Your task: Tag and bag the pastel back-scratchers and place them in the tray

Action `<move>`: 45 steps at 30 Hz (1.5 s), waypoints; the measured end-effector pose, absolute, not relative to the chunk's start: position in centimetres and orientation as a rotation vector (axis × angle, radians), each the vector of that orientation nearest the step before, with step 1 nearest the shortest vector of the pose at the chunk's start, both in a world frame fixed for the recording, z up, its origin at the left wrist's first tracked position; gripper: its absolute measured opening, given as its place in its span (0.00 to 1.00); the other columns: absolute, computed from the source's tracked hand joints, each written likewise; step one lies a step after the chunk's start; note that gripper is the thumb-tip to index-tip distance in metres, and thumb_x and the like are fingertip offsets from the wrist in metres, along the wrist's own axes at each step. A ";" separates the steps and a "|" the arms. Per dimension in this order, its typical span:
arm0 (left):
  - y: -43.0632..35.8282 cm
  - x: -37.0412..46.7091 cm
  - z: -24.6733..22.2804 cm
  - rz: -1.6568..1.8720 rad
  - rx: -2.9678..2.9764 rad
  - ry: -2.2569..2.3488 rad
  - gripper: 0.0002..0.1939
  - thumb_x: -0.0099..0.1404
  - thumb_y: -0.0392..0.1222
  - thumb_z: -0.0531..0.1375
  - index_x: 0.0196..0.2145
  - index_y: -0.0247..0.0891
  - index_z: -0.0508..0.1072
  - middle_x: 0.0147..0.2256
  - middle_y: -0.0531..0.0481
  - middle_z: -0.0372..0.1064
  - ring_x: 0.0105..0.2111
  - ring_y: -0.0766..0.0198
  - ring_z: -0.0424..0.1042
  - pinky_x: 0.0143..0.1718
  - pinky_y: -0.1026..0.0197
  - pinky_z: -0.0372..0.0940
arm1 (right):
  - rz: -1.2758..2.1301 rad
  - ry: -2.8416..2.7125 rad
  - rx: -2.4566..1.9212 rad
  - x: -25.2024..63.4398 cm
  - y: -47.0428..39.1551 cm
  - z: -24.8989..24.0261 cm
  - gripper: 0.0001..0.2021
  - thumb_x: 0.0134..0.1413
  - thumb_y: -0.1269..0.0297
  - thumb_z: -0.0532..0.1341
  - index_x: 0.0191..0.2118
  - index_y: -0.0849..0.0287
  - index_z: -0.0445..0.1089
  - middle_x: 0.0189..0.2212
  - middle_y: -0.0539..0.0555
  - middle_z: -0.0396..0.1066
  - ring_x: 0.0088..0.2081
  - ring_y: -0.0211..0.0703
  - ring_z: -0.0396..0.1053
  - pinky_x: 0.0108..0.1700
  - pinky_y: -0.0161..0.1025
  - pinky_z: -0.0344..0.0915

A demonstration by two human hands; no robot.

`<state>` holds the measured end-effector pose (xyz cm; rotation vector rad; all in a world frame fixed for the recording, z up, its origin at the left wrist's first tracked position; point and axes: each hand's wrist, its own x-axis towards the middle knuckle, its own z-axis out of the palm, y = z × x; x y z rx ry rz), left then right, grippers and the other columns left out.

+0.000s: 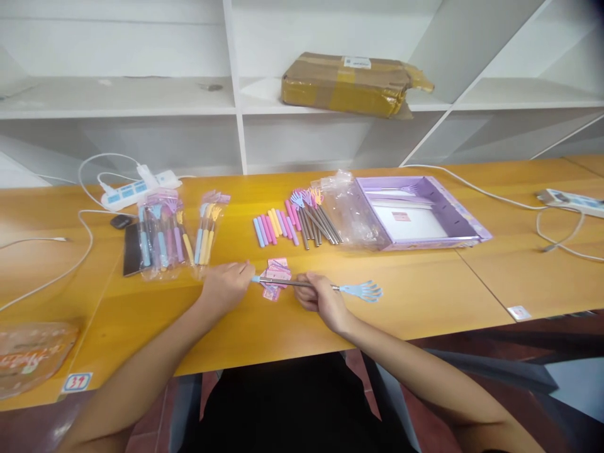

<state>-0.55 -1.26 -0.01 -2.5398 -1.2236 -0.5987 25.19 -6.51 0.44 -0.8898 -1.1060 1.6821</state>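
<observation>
A back scratcher (362, 290) with a light-blue claw and a metal rod lies level between my hands. My left hand (226, 286) is closed round its blue handle end, most of which is hidden. My right hand (325, 299) grips the rod near the claw. Beneath the rod is a small pile of pink printed cards (277, 272). Beyond it lie loose coloured handles (276, 228) in pink, blue, yellow and purple. Beside them are metal rods (321, 225) with coloured claw heads.
Bagged back scratchers (163, 242) lie at left, near a power strip (139, 190). A clear plastic bag (346, 211) touches an open purple box (425, 242). A taped carton (344, 85) rests on the white shelf. Another power strip (578, 202) and cables are at right.
</observation>
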 end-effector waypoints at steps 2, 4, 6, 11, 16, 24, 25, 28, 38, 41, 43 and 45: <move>-1.5 -0.3 -0.3 -0.567 -2.532 -1.196 0.23 0.77 0.31 0.52 0.23 0.39 0.66 0.19 0.52 0.62 0.20 0.65 0.61 0.25 0.57 0.45 | 1.655 -1.166 -0.901 24.5 -6.3 0.6 0.32 0.67 0.29 0.55 0.26 0.52 0.52 0.22 0.43 0.44 0.22 0.35 0.38 0.24 0.39 0.38; -1.8 -0.2 -0.5 -0.534 -2.526 -1.171 0.22 0.78 0.31 0.52 0.24 0.39 0.67 0.19 0.52 0.64 0.21 0.64 0.63 0.25 0.57 0.46 | 1.668 -1.241 -0.910 23.7 -6.1 0.8 0.32 0.67 0.27 0.51 0.28 0.53 0.54 0.23 0.44 0.46 0.22 0.36 0.41 0.25 0.39 0.41; -2.2 0.1 -0.7 -0.528 -2.533 -1.137 0.21 0.78 0.31 0.52 0.25 0.39 0.70 0.20 0.51 0.68 0.22 0.63 0.67 0.25 0.57 0.49 | 1.672 -1.350 -0.915 22.8 -5.9 1.0 0.32 0.70 0.27 0.49 0.30 0.53 0.55 0.24 0.44 0.48 0.24 0.37 0.44 0.26 0.39 0.44; -2.7 0.2 -1.0 -0.540 -2.654 -1.093 0.16 0.77 0.33 0.54 0.31 0.38 0.74 0.25 0.49 0.74 0.26 0.60 0.74 0.27 0.58 0.58 | 1.485 -1.630 -0.913 20.6 -5.2 0.6 0.29 0.73 0.35 0.54 0.28 0.55 0.60 0.26 0.48 0.55 0.30 0.39 0.53 0.32 0.41 0.50; -1.3 -0.6 -1.1 -0.387 -2.703 -1.281 0.15 0.74 0.32 0.56 0.29 0.38 0.74 0.25 0.47 0.76 0.26 0.58 0.76 0.26 0.59 0.56 | 1.604 -1.308 -0.962 18.6 -4.1 -1.0 0.32 0.66 0.36 0.62 0.21 0.53 0.51 0.18 0.44 0.47 0.23 0.35 0.46 0.27 0.40 0.43; -0.3 -0.7 -0.9 -0.401 -2.610 -1.208 0.22 0.78 0.32 0.50 0.25 0.38 0.69 0.20 0.50 0.68 0.21 0.63 0.69 0.24 0.59 0.45 | 1.810 -0.952 -0.912 18.1 -4.7 -0.8 0.29 0.60 0.44 0.68 0.22 0.53 0.51 0.18 0.41 0.45 0.20 0.31 0.42 0.24 0.38 0.39; -0.3 -0.6 -1.0 -0.412 -2.621 -1.184 0.22 0.78 0.32 0.50 0.25 0.38 0.69 0.19 0.50 0.68 0.21 0.63 0.68 0.25 0.58 0.45 | 1.818 -0.921 -0.910 18.3 -5.0 -0.8 0.29 0.60 0.44 0.68 0.23 0.53 0.51 0.18 0.41 0.45 0.20 0.31 0.41 0.24 0.38 0.38; -0.5 -0.2 -1.1 -0.442 -2.645 -1.122 0.23 0.79 0.32 0.50 0.24 0.38 0.68 0.19 0.51 0.66 0.20 0.64 0.66 0.25 0.58 0.43 | 1.814 -0.857 -0.911 18.9 -5.9 -0.7 0.30 0.59 0.45 0.69 0.22 0.53 0.50 0.18 0.40 0.45 0.19 0.30 0.40 0.24 0.38 0.37; 0.6 -1.8 -0.4 -0.501 -2.611 -1.425 0.21 0.75 0.33 0.53 0.22 0.39 0.65 0.19 0.50 0.63 0.22 0.63 0.62 0.26 0.58 0.45 | 1.756 -0.850 -0.898 24.3 -8.3 0.5 0.33 0.62 0.43 0.67 0.21 0.52 0.46 0.18 0.40 0.39 0.18 0.30 0.35 0.23 0.39 0.32; 2.2 -3.8 0.3 -0.485 -2.391 -1.757 0.15 0.69 0.35 0.57 0.23 0.41 0.65 0.22 0.49 0.65 0.24 0.59 0.66 0.27 0.58 0.50 | 1.702 -0.911 -0.917 27.9 -8.4 1.1 0.34 0.64 0.43 0.66 0.21 0.52 0.43 0.18 0.40 0.36 0.19 0.31 0.33 0.24 0.39 0.32; 3.0 -4.4 0.4 -0.551 -2.309 -1.927 0.10 0.69 0.37 0.56 0.28 0.41 0.67 0.25 0.48 0.68 0.28 0.57 0.70 0.30 0.57 0.56 | 1.649 -1.046 -0.956 30.3 -7.8 1.9 0.33 0.65 0.45 0.65 0.20 0.53 0.46 0.18 0.41 0.37 0.19 0.32 0.37 0.24 0.39 0.36; 3.5 -4.1 0.1 -0.670 -2.314 -2.102 0.03 0.70 0.40 0.57 0.39 0.41 0.70 0.32 0.47 0.72 0.33 0.55 0.74 0.35 0.56 0.63 | 1.532 -1.208 -0.968 32.4 -6.3 2.9 0.29 0.64 0.48 0.67 0.19 0.54 0.55 0.19 0.45 0.48 0.20 0.35 0.50 0.25 0.39 0.47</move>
